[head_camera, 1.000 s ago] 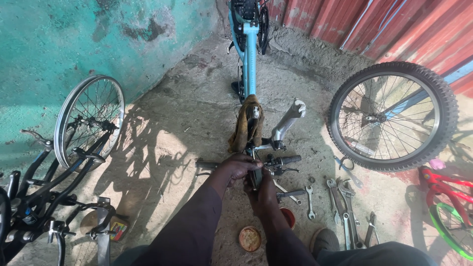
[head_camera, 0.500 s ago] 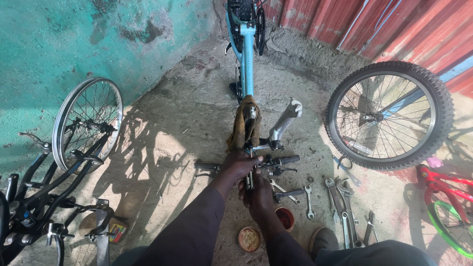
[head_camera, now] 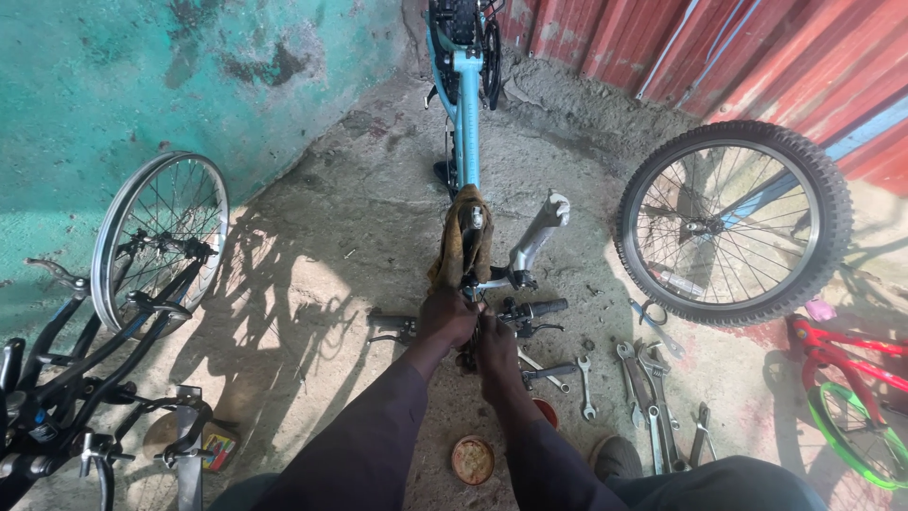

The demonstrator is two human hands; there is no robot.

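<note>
A light blue bicycle frame [head_camera: 466, 95] stands upside down in front of me, a brown rag [head_camera: 462, 241] draped over its front end. The handlebar [head_camera: 530, 309] with black grips lies across at ground level. My left hand [head_camera: 447, 315] is closed on the stem area at the handlebar's middle. My right hand [head_camera: 495, 343] grips just below and to the right of it, on the same part. A silver fork leg [head_camera: 537, 234] sticks up to the right of the rag.
A loose knobby wheel [head_camera: 733, 222] leans against the red metal wall at right. Several wrenches and pliers [head_camera: 648, 397] lie on the concrete. A round tin [head_camera: 472, 460] sits near my legs. Black bicycles [head_camera: 85, 378] and a bare rim [head_camera: 156, 237] crowd the left; a red bicycle [head_camera: 851, 374] at right.
My view has shifted slightly; both hands stay at the handlebar's middle, my right hand drawn a little closer to the left.
</note>
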